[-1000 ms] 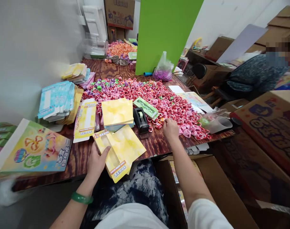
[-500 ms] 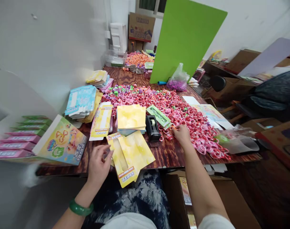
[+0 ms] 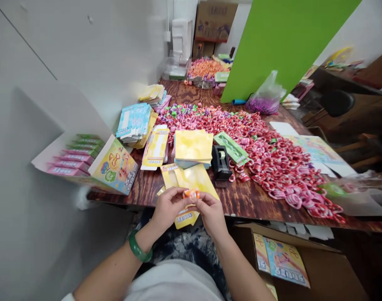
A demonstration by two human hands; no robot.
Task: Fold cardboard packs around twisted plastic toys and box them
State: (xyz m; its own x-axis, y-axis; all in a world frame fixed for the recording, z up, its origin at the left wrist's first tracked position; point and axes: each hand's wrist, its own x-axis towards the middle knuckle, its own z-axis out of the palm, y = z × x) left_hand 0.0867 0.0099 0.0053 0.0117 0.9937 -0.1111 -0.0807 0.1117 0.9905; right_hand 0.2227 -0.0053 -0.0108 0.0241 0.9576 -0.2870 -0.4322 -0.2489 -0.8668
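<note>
Between my fingertips is a small orange-and-white ring-like piece [image 3: 191, 193], pinched from both sides. My left hand [image 3: 169, 209], below a green bangle, grips its left side, and my right hand [image 3: 212, 211] grips its right. Under my hands, flat yellow window boxes [image 3: 199, 177] lie across the table's front edge. Behind them stands a stack of yellow cards [image 3: 193, 145], with a black tape dispenser [image 3: 221, 163] to its right. A green tray-like card [image 3: 231, 147] rests against a wide heap of red, pink and purple rings [image 3: 272, 167].
At the left, an open display box [image 3: 115, 165] holds pink and green packs. Blue folded boxes [image 3: 134, 121] are stacked by the wall. A green panel [image 3: 288, 46] rises behind a bag of purple pieces [image 3: 266, 98]. An open carton [image 3: 329, 267] sits below the table's right front.
My right hand has moved left from the edge of the ring heap with an orange piece. My left hand has come in to meet it. The view has shifted left.
</note>
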